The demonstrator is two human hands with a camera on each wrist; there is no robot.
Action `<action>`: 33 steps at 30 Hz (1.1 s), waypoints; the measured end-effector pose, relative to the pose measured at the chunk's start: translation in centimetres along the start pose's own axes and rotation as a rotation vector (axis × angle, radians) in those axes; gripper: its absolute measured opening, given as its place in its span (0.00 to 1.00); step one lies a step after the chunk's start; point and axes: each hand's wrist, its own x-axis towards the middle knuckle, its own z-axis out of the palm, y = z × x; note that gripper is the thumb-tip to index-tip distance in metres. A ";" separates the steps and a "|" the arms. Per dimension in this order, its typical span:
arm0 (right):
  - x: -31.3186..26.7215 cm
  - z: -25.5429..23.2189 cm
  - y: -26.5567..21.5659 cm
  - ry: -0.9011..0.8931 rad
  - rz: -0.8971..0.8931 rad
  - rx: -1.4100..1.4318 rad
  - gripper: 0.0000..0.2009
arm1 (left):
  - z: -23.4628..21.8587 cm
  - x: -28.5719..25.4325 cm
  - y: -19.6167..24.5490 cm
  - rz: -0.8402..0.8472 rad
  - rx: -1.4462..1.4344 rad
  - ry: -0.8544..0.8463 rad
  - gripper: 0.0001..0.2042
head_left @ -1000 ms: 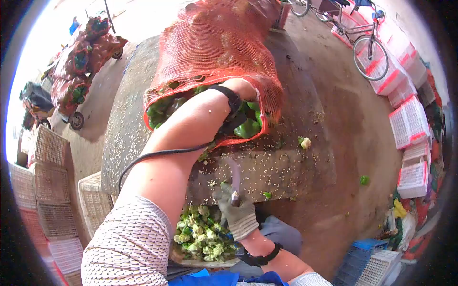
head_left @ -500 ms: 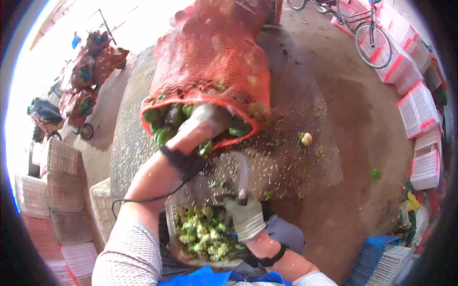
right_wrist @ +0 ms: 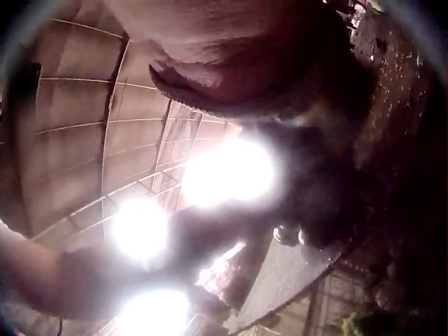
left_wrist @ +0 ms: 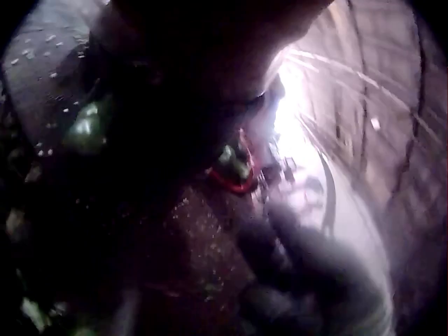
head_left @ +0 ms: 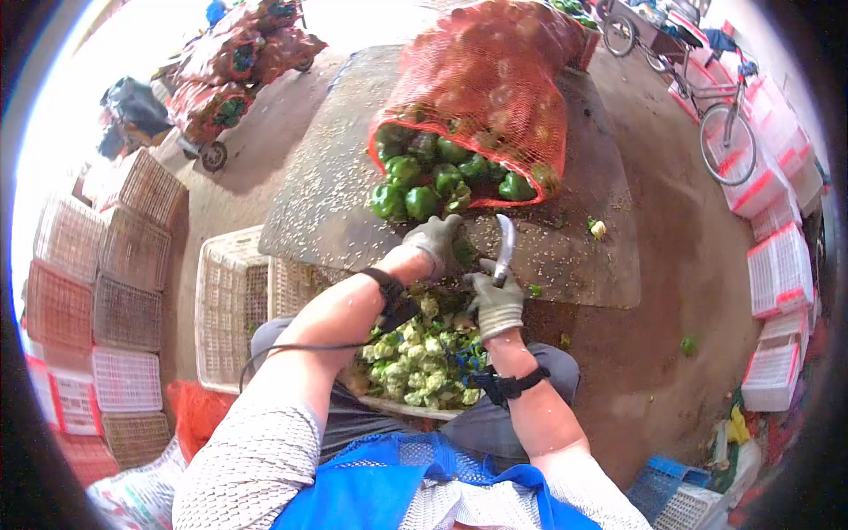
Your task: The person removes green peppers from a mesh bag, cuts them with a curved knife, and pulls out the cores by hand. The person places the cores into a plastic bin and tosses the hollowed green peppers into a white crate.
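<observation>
My gloved left hand (head_left: 431,240) grips a dark green bell pepper (head_left: 464,249), partly hidden by the fingers, just in front of the sack's mouth. In my gloved right hand (head_left: 496,299) is a curved knife (head_left: 505,243), its pale blade pointing up and away from me. A red mesh sack (head_left: 495,79) lies on the board with its mouth toward me, and green bell peppers (head_left: 422,203) spill out at its opening. Below both hands, a crate holds pale green pepper cores (head_left: 424,358). The left wrist view is dark, with a shiny green pepper (left_wrist: 87,129) at its left.
The worn board (head_left: 327,177) is strewn with pale seeds. An empty crate (head_left: 231,309) stands at left, beside stacked crates (head_left: 132,256). A loaded cart (head_left: 234,79) and a tricycle (head_left: 729,132) stand farther off. White crates (head_left: 777,265) line the right side.
My left hand has come out of the sack's mouth toward me, now with a pepper, and is close to the knife. The right hand still holds the knife. The head view has shifted.
</observation>
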 end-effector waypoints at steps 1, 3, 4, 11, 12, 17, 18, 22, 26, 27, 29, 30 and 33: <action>0.0 -0.8 1.6 0.021 -0.081 -0.019 0.14 | 1.0 -0.3 -1.8 0.016 -0.218 0.025 0.45; -3.4 -2.3 -0.6 0.049 -0.031 -0.109 0.13 | 2.0 -2.3 -4.5 -0.065 -0.689 0.174 0.54; -2.9 -4.4 3.0 0.085 -0.062 -0.168 0.14 | 1.0 -5.0 -4.6 -0.085 -0.964 0.195 0.53; -12.3 1.9 -0.8 -0.179 -0.138 -0.423 0.14 | -1.9 -19.1 -2.8 0.091 -1.789 0.388 0.42; -13.4 3.0 -2.5 -0.220 -0.176 -0.429 0.14 | -2.1 -20.0 -3.2 0.075 -1.589 0.478 0.42; -15.5 6.1 -3.6 -0.251 -0.266 -0.439 0.10 | -3.8 -23.1 -3.0 0.210 -0.760 0.829 0.45; -15.8 6.3 -3.2 -0.281 -0.361 -0.413 0.10 | -3.9 -23.2 -3.8 0.238 -0.642 0.858 0.47; -17.2 7.4 -1.2 -0.289 -0.447 -0.489 0.13 | -5.7 -23.7 -3.1 0.379 -0.419 0.926 0.48; -17.7 8.7 -0.5 -0.160 -0.649 -0.597 0.12 | -5.9 -23.9 -2.6 0.401 -0.394 0.978 0.49; -17.4 9.1 -0.8 -0.122 -0.702 -0.624 0.12 | -5.7 -23.9 -2.6 0.387 -0.455 0.992 0.49; -17.4 9.7 -2.1 -0.098 -0.715 -0.753 0.09 | -5.8 -23.8 -2.2 0.355 -0.569 1.021 0.49; -17.0 10.2 -2.1 -0.073 -0.764 -0.766 0.09 | -6.1 -24.2 -1.5 0.321 -0.663 1.014 0.49; -16.4 11.6 -2.8 -0.095 -0.827 -0.744 0.09 | -8.1 -24.5 0.3 0.157 -0.936 1.088 0.37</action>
